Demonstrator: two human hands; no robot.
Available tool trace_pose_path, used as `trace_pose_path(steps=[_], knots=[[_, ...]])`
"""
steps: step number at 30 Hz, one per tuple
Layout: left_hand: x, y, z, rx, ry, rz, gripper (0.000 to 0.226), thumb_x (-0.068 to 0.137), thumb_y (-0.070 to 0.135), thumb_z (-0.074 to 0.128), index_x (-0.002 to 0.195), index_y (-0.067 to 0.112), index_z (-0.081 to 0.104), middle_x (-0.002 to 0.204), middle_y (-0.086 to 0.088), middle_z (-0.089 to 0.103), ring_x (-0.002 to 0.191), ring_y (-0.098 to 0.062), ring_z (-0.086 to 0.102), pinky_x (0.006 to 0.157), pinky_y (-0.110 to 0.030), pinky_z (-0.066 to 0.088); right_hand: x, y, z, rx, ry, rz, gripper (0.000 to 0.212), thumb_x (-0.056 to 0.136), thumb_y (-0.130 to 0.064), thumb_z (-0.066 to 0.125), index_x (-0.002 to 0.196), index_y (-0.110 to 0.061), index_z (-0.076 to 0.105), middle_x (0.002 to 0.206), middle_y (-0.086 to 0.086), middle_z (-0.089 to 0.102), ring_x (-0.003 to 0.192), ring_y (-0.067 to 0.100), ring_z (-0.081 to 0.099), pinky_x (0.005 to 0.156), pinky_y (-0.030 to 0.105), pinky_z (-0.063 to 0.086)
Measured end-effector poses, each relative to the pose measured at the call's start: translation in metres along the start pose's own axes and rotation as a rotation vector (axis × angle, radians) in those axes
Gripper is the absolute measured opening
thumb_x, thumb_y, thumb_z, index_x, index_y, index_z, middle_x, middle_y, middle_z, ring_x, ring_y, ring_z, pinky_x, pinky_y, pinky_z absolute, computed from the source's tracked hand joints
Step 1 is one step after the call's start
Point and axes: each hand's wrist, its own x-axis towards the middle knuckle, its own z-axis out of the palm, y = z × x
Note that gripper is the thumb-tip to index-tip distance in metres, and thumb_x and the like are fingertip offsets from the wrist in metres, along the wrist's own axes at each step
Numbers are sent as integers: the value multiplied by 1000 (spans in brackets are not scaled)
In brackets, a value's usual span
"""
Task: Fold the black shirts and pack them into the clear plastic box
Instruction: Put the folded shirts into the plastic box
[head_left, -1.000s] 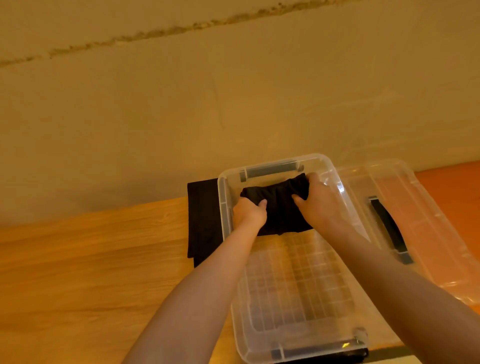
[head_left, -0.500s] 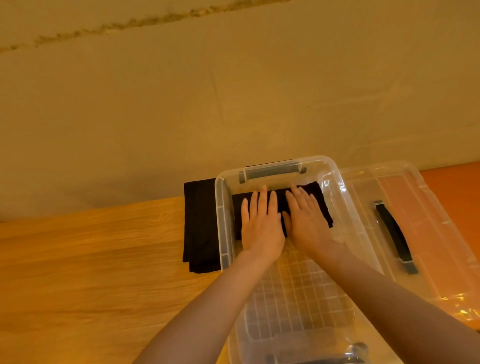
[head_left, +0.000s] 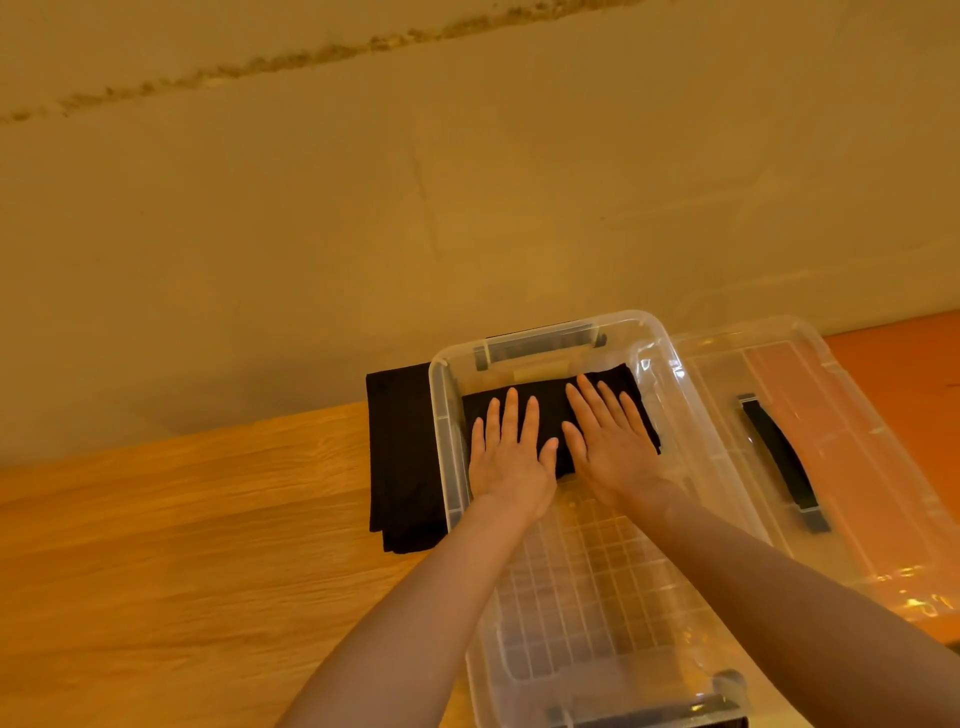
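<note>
Wooden bench (head_left: 182, 545) is seen across the left and centre, backed by a plain wall (head_left: 363, 208) marked by a rough dark seam near the top. A second black shirt (head_left: 402, 457), folded, is laid flat on the bench just beside the left wall of the clear plastic box (head_left: 691, 415); its right edge is partly hidden behind that wall.

The box is set open on the bench, long side running away from the camera, a grey latch handle (head_left: 540, 345) seen at its far end. The folded black shirt (head_left: 550, 410) is placed inside at the far end, on the ribbed floor of the box, close to the far wall. The near half of the box floor is left bare.

Left hand (head_left: 511, 460) is laid flat on the left part of the shirt, fingers (head_left: 511, 415) straight and slightly spread; nothing is gripped. Right hand (head_left: 610, 441) is laid flat on the right part, straight and pressed down likewise, nothing gripped. The near edge of the shirt is covered by both palms. Both forearms are run over the near rim of the box, so part of its floor is blocked from view.

The clear lid (head_left: 841, 467) is laid to the right, touching the box, with a black handle (head_left: 779, 457) on it. An orange surface (head_left: 914, 374) is seen under and beyond the lid.
</note>
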Motion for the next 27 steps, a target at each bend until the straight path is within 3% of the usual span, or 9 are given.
trace_pose_path(steps=[4, 7, 9, 13, 16, 18, 22, 27], knots=[[-20, -15, -34, 28, 163, 207, 60, 102, 49, 13, 152, 25, -9, 159, -1, -19, 145, -17, -22, 119, -36, -12, -10, -16, -19, 32, 37, -17, 89, 83, -64, -20, 153, -18, 12, 161, -1, 2, 144, 9, -11, 118, 32, -9], [-36, -42, -60, 117, 323, 386, 61, 100, 49, 11, 154, 22, 4, 162, -2, -3, 148, -16, -11, 120, -36, -8, -24, -42, -41, 60, 112, -32, 75, 91, -55, 0, 151, -16, 23, 160, 1, 14, 148, 14, 6, 120, 33, 3], [-45, -64, -72, 158, 409, 413, 61, 100, 50, 13, 154, 20, 14, 162, -3, 8, 149, -17, 0, 121, -36, -3, -35, -65, -55, 95, 175, -40, 70, 94, -52, 10, 148, -13, 32, 158, 3, 25, 146, 17, 18, 119, 32, 9], [-50, -117, -82, 108, 352, 346, 59, 103, 45, 24, 154, 20, 9, 162, 0, 5, 148, -13, -2, 119, -30, -9, -55, -120, -70, 125, 275, -72, 51, 100, -38, 41, 144, -12, 41, 152, 5, 37, 140, 19, 33, 114, 28, 16], [-50, -152, -79, 120, 302, 301, 58, 104, 43, 23, 154, 18, 8, 162, -1, 3, 149, -15, -3, 118, -30, -9, -64, -163, -66, 115, 272, -129, 50, 97, -30, 52, 142, -11, 44, 150, 7, 40, 137, 21, 38, 113, 33, 28], [-48, -171, -72, 159, 240, 285, 58, 104, 43, 21, 154, 19, 5, 162, -1, -2, 148, -15, -7, 118, -31, -8, -66, -190, -60, 102, 216, -149, 52, 97, -29, 52, 144, -11, 41, 152, 7, 36, 139, 21, 35, 114, 36, 31], [-31, -199, -64, 198, 119, 322, 57, 104, 40, 23, 154, 21, 4, 162, 0, -7, 148, -16, -10, 119, -33, -4, -63, -235, -35, 123, 86, -122, 53, 100, -28, 44, 149, -10, 30, 159, 7, 19, 146, 19, 18, 116, 28, 15], [-1, -214, -62, 254, 33, 454, 57, 104, 40, 26, 154, 23, 5, 162, 1, -7, 148, -15, -11, 119, -32, -2, -49, -258, 13, 44, -120, 120, 66, 101, -28, 39, 153, -6, 4, 160, 13, -11, 148, 26, -8, 121, 38, 2]])
